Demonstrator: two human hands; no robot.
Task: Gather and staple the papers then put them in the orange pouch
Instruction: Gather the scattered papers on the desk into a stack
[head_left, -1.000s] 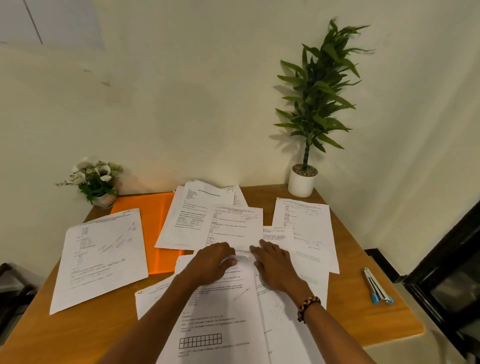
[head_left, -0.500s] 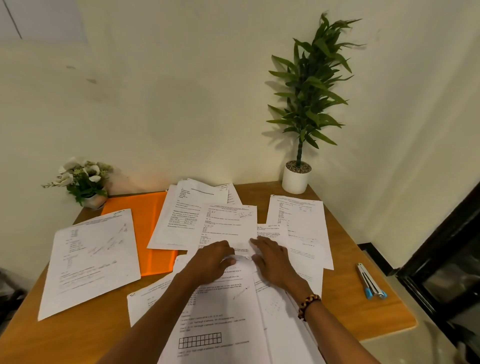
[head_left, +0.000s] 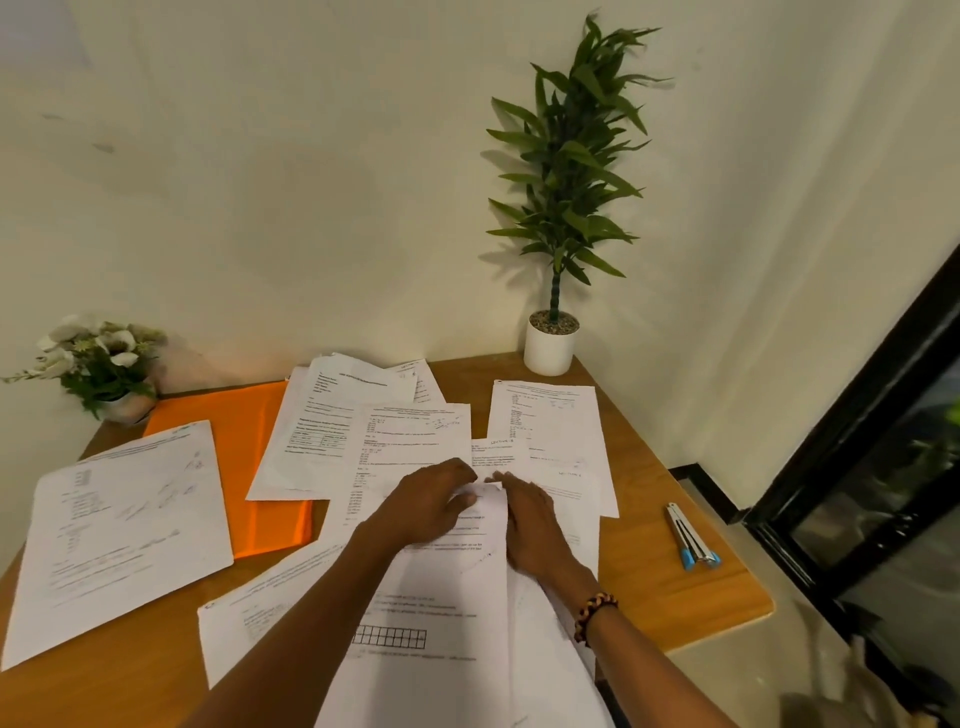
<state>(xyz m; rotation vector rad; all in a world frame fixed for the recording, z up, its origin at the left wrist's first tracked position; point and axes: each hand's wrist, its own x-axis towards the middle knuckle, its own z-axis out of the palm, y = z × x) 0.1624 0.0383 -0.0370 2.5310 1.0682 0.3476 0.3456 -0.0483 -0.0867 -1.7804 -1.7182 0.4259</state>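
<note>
Pinching the top corner of a near sheet (head_left: 447, 597), the left hand (head_left: 423, 506) curls on it, the right hand (head_left: 530, 525) lies flat on papers beside it, orange pouch (head_left: 249, 441) far left, stapler (head_left: 691, 535) right.

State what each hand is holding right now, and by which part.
The left hand pinches the top edge of the sheet in front of the person, its grip at the far end. The right hand lies flat on the papers beside it, holding nothing.

Bare forearms, a brown-and-yellow beaded bracelet (head_left: 596, 617) on the right wrist
</note>
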